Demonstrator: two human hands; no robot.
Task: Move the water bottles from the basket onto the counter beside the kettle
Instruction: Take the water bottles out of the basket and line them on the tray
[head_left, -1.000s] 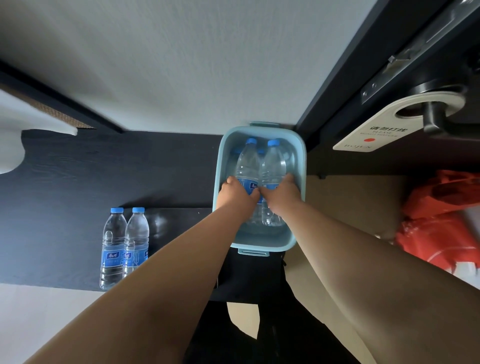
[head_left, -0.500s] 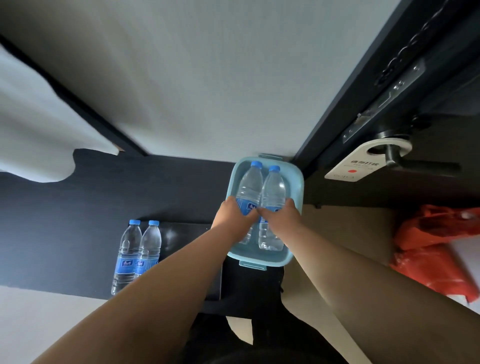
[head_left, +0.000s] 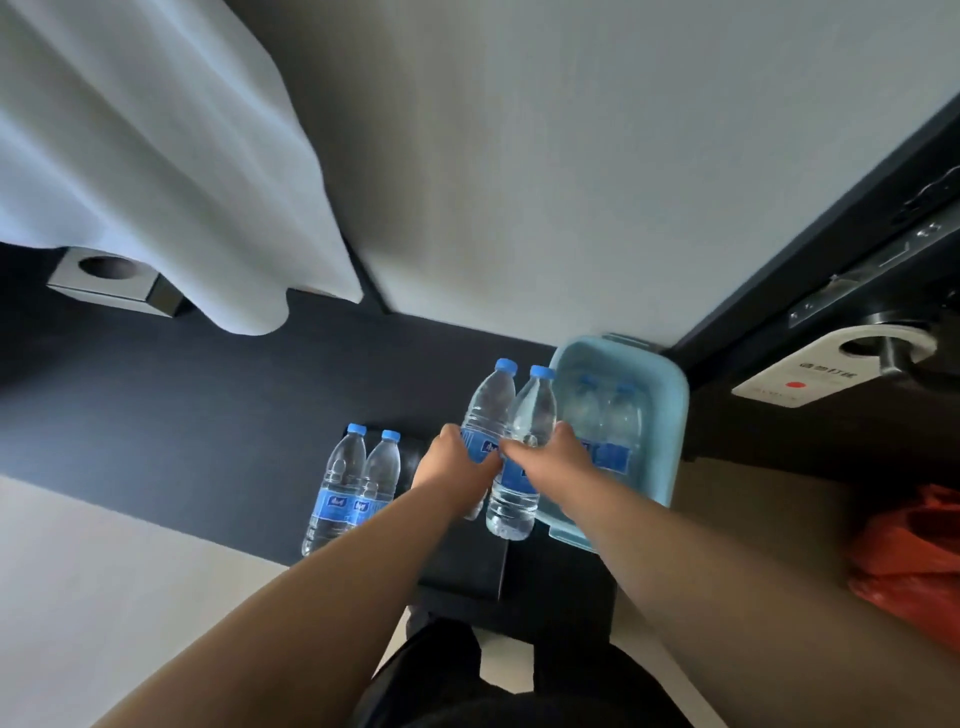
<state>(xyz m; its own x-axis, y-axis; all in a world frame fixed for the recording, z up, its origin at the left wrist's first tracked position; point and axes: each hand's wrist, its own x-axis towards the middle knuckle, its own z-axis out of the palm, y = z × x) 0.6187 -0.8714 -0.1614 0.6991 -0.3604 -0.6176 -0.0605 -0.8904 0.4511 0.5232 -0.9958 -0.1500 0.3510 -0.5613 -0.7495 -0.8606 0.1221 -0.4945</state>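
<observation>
My left hand (head_left: 454, 465) grips a clear water bottle (head_left: 485, 402) with a blue cap, and my right hand (head_left: 558, 460) grips a second one (head_left: 524, 415) pressed against it. Both bottles hang upright in the air, just left of the light blue basket (head_left: 670, 410). Two more bottles (head_left: 605, 415) remain inside the basket. Another pair of bottles (head_left: 353, 478) stands upright on the dark counter (head_left: 182, 415) to the left of my hands. No kettle is in view.
A white cloth (head_left: 156, 171) hangs over the counter's far left, with a metal square holder (head_left: 111, 280) beneath it. A dark door with a handle and hanging tag (head_left: 810, 374) is at right. An orange-red bag (head_left: 914, 561) lies low on the right.
Both hands have lifted their two bottles out of the basket and carried them left, toward the standing pair. The camera has tilted up and left.
</observation>
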